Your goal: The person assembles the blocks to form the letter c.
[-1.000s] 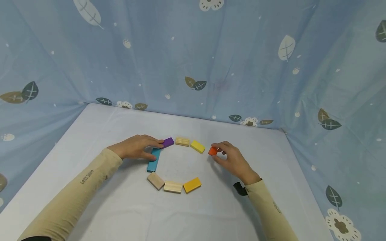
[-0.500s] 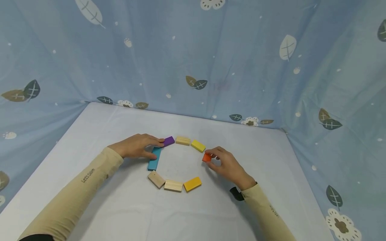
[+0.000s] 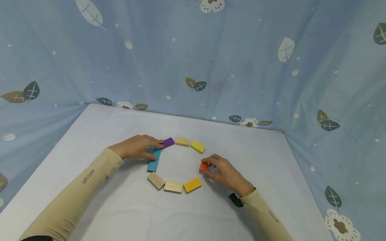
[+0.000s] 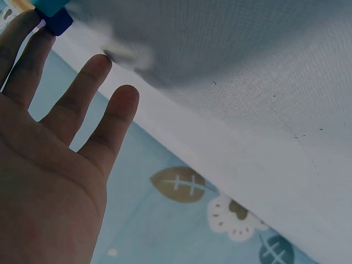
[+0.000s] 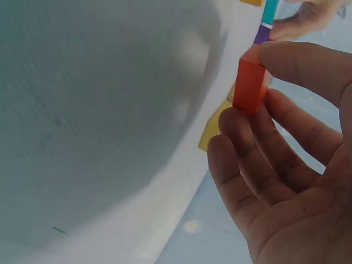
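Observation:
My right hand (image 3: 226, 172) pinches a small orange block (image 3: 203, 166) between thumb and fingers, at the right side of a ring of blocks. The right wrist view shows the orange block (image 5: 250, 85) held upright, the lower fingers loosely bent away from it. My left hand (image 3: 137, 147) reaches in from the left, thumb at the blue block (image 3: 154, 164) and fingertips at the purple block (image 3: 169, 143). In the left wrist view the left hand (image 4: 55, 132) has its fingers spread. A yellow block (image 3: 198, 147) lies beyond the orange one; an amber block (image 3: 192, 185) lies nearer me.
A ridged wooden block (image 3: 182, 142) lies between the purple and yellow ones. Two plain wooden blocks (image 3: 173, 187) form the ring's near left side. All lie on a white-covered table (image 3: 169, 217), with a blue leaf-patterned cloth (image 3: 150, 60) hanging behind and at the sides.
My right hand has carried the orange block left and toward me, from beside the yellow block to between the yellow and amber blocks. The left hand has stayed in place.

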`<state>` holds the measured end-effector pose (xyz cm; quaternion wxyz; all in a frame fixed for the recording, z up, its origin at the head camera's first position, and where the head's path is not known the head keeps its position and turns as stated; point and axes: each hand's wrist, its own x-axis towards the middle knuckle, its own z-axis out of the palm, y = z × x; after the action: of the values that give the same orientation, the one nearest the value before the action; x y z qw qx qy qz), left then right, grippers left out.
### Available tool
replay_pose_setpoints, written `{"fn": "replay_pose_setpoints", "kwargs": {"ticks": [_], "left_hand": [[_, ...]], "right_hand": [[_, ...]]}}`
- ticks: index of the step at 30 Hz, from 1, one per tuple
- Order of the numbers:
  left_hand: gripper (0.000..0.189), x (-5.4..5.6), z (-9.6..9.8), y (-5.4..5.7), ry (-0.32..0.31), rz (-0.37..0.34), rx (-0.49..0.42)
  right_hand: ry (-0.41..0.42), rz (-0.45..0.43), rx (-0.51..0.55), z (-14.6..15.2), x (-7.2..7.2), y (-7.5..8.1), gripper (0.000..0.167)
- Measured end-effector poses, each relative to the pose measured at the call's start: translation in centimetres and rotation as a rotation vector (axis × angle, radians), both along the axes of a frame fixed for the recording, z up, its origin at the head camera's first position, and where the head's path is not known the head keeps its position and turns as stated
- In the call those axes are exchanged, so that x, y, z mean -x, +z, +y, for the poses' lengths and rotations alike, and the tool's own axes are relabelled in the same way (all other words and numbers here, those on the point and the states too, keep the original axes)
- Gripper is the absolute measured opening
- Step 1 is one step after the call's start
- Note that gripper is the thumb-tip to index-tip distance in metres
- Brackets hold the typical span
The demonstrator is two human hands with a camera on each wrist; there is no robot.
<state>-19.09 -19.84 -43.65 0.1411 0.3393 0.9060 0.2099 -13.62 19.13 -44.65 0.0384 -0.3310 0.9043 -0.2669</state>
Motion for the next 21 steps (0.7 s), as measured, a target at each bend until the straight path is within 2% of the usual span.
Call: {"fn": "replay_pose_setpoints", "kwargs": {"ticks": [8, 14, 21], "left_hand": [[0.059, -0.2, 0.1, 0.3, -0.002, -0.002, -0.006], [0.059, 0.0, 0.2, 0.4, 0.002, 0.001, 0.002], [0.058, -0.2, 0.1, 0.4, -0.003, 0.000, -0.007]], "right_hand": [[0.036, -0.026, -0.025, -0.2, -0.7, -0.1, 0.039], [0.022, -0.057, -0.051, -0.1, -1.0, -0.1, 0.038], [0.052, -0.095, -0.045, -0.2, -1.5, -0.2, 0.038]]}}
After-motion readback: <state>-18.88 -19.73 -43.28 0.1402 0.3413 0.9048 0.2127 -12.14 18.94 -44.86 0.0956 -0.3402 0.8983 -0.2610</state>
